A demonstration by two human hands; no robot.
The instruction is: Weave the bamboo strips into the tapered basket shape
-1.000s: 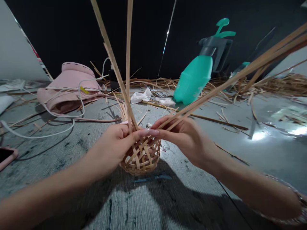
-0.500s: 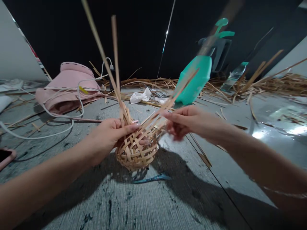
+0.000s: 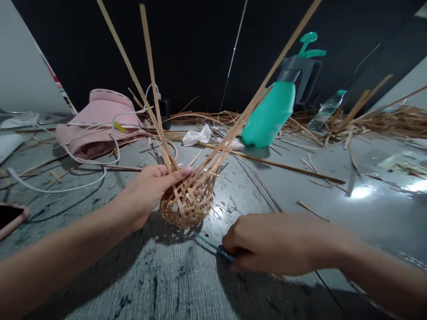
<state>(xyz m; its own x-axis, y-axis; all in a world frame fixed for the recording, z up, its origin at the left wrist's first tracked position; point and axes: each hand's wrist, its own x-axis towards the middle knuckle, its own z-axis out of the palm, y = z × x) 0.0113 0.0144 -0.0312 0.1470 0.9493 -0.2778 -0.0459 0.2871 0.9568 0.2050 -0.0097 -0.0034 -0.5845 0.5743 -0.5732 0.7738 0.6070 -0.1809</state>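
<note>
My left hand (image 3: 155,189) pinches the rim of a small woven basket (image 3: 187,211) between thumb and fingers; some fingers are hidden behind the weave. The basket is made of pale flat strips and stands slightly tilted on the grey surface. Long loose strips (image 3: 256,100) rise from its rim to the upper left and upper right. Low on the right, my right hand (image 3: 263,244) closes over the thick end of slim blue tweezers (image 3: 208,244) that lie in front of the basket. Motion blurs its fingertips, and the thin tips point left toward the basket.
Behind the basket lie crumpled white tissue (image 3: 197,135) and many loose strips (image 3: 383,118). A green spray bottle (image 3: 270,115) and a clear water bottle (image 3: 327,111) stand back right. At left are a pink visor hat (image 3: 103,115), a white cable (image 3: 56,191) and a phone (image 3: 13,220).
My right hand has let go of the strips at the basket's right side and come down and nearer, onto the blue tweezers. My left hand still holds the basket.
</note>
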